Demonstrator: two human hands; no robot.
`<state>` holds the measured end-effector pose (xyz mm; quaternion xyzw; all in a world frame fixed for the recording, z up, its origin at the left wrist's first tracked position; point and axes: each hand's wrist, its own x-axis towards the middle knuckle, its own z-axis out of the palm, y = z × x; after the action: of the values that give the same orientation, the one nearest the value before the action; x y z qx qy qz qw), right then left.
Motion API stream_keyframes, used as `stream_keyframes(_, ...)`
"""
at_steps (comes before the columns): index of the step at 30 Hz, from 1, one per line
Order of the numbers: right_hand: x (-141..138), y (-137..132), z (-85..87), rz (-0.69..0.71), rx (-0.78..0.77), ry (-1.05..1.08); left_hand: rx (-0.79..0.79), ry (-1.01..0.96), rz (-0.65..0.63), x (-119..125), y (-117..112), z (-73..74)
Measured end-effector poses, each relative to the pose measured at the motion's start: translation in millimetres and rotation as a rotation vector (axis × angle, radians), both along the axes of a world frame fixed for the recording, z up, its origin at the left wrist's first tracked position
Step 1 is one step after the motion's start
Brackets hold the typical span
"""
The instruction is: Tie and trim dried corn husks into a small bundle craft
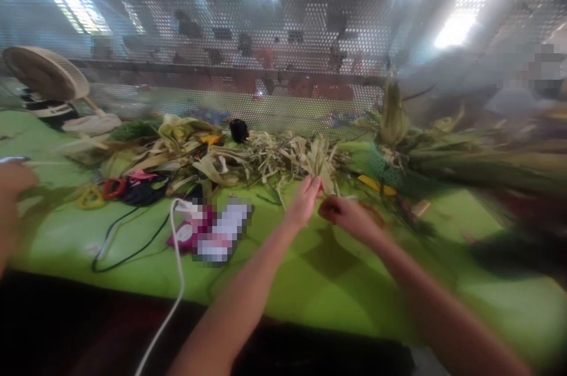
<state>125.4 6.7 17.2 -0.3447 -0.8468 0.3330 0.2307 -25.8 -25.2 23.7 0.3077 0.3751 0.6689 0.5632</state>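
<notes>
My left hand [305,200] reaches forward over the green table [319,281], its fingers stretched out and touching the near edge of a pile of dry corn husks [292,159]. My right hand [343,214] is beside it, to the right, curled closed just off the table; what it holds, if anything, is blurred. A thin orange band [371,211] shows near its knuckles.
Green corn stalks and leaves [447,151] lie at the right, more husks [177,149] at the left. A white cable [175,281], a black cable [128,246], coloured rings [110,190], a small fan [46,78] and another person's hand [13,187] are at the left. A perforated screen [283,45] stands behind.
</notes>
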Motion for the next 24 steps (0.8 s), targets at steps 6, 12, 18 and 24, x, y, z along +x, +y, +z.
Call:
stream_keyframes(6, 12.2, 15.8, 15.6, -0.186, -0.329, 0.464, 0.071, 0.303, -0.208, 7.1, 0.8, -7.8)
stream_keyframes(12, 9.5, 13.2, 19.4, -0.215, -0.426, 0.617, 0.027, 0.304, -0.36, 17.3, -3.8, -5.4)
stream_keyframes(18, 9.6, 9.6, 27.4, -0.239, -0.483, 0.711, -0.024, 0.217, -0.359, 15.4, -5.3, 1.0)
stream_keyframes(24, 11.6, 11.7, 25.9, -0.163, -0.51, 0.751, -0.006, 0.279, -0.448, 7.9, -4.9, -0.3)
